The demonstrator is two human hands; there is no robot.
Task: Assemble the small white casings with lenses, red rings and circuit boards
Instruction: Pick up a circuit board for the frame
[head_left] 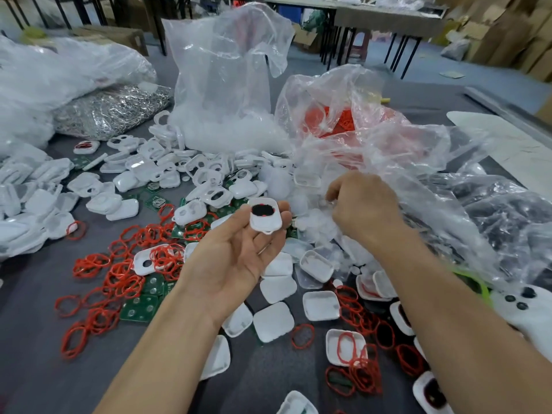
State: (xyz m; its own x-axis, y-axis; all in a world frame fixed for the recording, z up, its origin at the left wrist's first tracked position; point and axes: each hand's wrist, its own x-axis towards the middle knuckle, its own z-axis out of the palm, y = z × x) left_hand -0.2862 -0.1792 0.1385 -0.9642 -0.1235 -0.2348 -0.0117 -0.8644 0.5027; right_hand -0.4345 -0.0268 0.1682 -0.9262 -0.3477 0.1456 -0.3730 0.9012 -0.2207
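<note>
**Left grip [239, 252] holds one casing [268, 226] face up; right grip [366, 207] is down in the lenses [316, 227]**

Left grip lies palm up above the bench [35, 354], thumb and fingertips curled round the small white casing. Right grip has its fingers bunched tight at the lens pile. Its fingertips are hidden, so I cannot tell whether a lens is pinched between them.

At the far left, a bag of silvery metal bits [113, 112] lies glinting behind a spread of loose casings [149, 165], which are glossy white with rounded corners and cut-out windows. Nearer, thin red rings [125, 279] tangle like rubber bands over flat green circuit boards [140, 307].

Next comes the held casing. Its long axis runs away from the person, with a small loop at the near end. A round dark opening faces up, and a trace of red shows at its edge. Below the left wrist, plain white shells [273, 321] lie scattered on the grey bench.

The move to come turns on one relation: the casing sits just left of the right grip, near it and about level with it. The cloudy, translucent lenses lie right under the right fingers. A lens would probably be carried leftward and set into the upturned opening, so the right hand does the fetching and the left only presents the casing.

Behind stands a tall clear bag [224, 70] with pale parts heaped in its bottom. A crumpled bag [334, 115] with red showing through is to its right. Farthest right, a bag of dark parts [507, 210] slumps under wrinkled film.
</note>
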